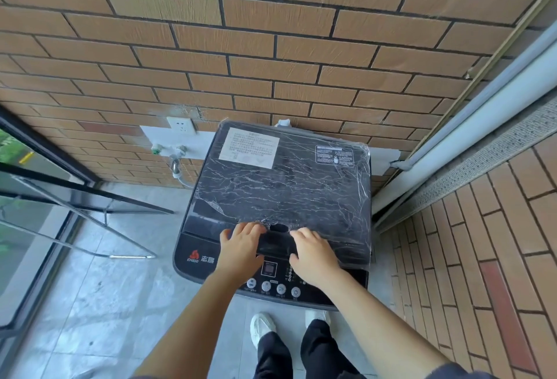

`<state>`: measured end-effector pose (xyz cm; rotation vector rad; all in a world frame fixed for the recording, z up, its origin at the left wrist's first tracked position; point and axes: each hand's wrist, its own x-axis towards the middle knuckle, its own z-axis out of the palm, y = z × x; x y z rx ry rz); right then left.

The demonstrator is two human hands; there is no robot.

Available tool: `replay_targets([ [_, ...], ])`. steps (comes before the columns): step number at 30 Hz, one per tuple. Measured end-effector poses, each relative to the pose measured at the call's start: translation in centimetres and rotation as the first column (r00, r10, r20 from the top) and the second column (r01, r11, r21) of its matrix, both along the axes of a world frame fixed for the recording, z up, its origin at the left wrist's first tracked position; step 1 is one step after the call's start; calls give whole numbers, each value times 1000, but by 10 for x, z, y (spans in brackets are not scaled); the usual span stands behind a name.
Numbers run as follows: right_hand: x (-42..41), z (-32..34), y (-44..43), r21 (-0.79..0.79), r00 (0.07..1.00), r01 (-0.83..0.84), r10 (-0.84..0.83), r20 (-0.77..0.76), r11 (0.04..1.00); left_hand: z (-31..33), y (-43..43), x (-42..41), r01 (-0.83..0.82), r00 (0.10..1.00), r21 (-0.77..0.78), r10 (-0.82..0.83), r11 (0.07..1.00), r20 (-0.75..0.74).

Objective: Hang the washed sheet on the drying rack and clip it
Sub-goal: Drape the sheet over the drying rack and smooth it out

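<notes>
Sheet hidden, its place and long axis cannot be told | washer lid [283, 179] closed, film-wrapped | left hand [241, 246] and right hand [313, 253] laid on lid's front edge beside handle recess [278, 227], fingers extended, nothing gripped | metal frame [99, 222] at left cut off, kind unclear

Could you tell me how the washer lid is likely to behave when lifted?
The lid looks like a rigid panel, so it should probably swing up stiffly rather than flex. The wrinkled film over it may feel slippery and could shift when gripped. The film is torn at the recess between the left hand and right hand, likely the surest hold.
</notes>
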<state>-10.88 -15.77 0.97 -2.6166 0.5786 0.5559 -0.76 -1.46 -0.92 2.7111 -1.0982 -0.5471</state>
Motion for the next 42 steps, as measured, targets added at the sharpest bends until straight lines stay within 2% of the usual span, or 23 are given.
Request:
replay_targets([
  [5, -2, 2, -4, 55, 1000, -1, 1, 9, 998, 3, -1, -3, -51, 995, -10, 50, 999, -88],
  [9, -11, 8, -8, 208, 995, 33, -51, 81, 978, 6, 4, -18, -193, 977, -132, 178, 972, -116],
  [13, -25, 15, -12, 331, 961, 75, -157, 228, 941, 18, 12, -44, -338, 941, -247, 320, 908, -111],
  [16, -30, 26, -11, 415, 941, 58, -188, 280, 908, 35, 24, -67, -434, 893, -398, 443, 808, -76],
  [21, -26, 39, 22, 528, 937, -145, -55, 344, 837, 60, 62, -126, -595, 714, -594, 695, 542, -81],
  [27, -40, 66, 105, 588, 906, -368, 138, 399, 720, 91, 132, -200, -686, 482, -650, 874, 327, -69],
  [31, -59, 92, 165, 590, 860, -499, 278, 428, 635, 114, 182, -240, -680, 331, -711, 940, 179, -80],
  [36, -94, 127, 255, 594, 793, -606, 348, 499, 529, 142, 256, -298, -613, 221, -785, 973, 89, -62],
  [42, -156, 165, 391, 618, 732, -681, 318, 603, 393, 172, 371, -381, -585, 94, -808, 995, 69, 17],
])
